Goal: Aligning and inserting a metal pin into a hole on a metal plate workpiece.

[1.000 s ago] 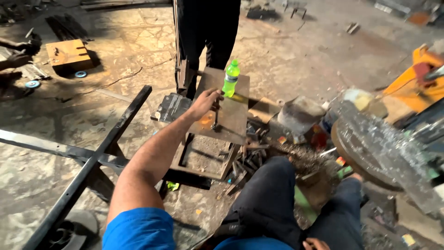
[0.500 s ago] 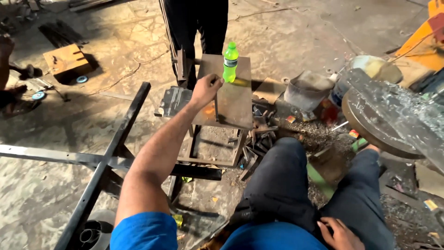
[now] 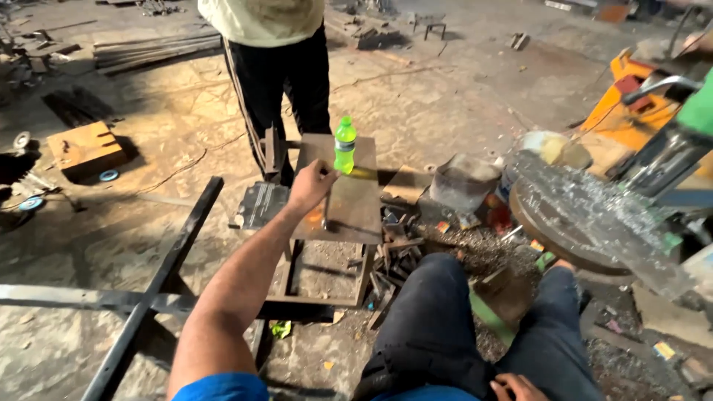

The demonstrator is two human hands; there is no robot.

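Observation:
My left hand (image 3: 312, 186) reaches out over a rusty metal plate (image 3: 356, 204) that lies on a small steel frame stand (image 3: 319, 297). Its fingers are closed on a thin metal rod (image 3: 325, 214) that hangs down against the plate. A green plastic bottle (image 3: 344, 145) stands upright on the plate just right of the hand. My right hand (image 3: 520, 388) rests on my dark trouser leg at the bottom edge, holding nothing; only part of it shows.
Another person in black trousers (image 3: 286, 82) stands just behind the stand. A long steel bar frame (image 3: 160, 282) lies on the floor at left. Scrap metal pieces (image 3: 394, 252), a metal bucket (image 3: 464, 182), a round machine table (image 3: 587, 223) and an orange machine (image 3: 631, 104) crowd the right.
My view has lifted and shifted slightly, bringing the standing person's shirt into sight. My left hand stays on the rod at the plate; my right hand stays on my leg.

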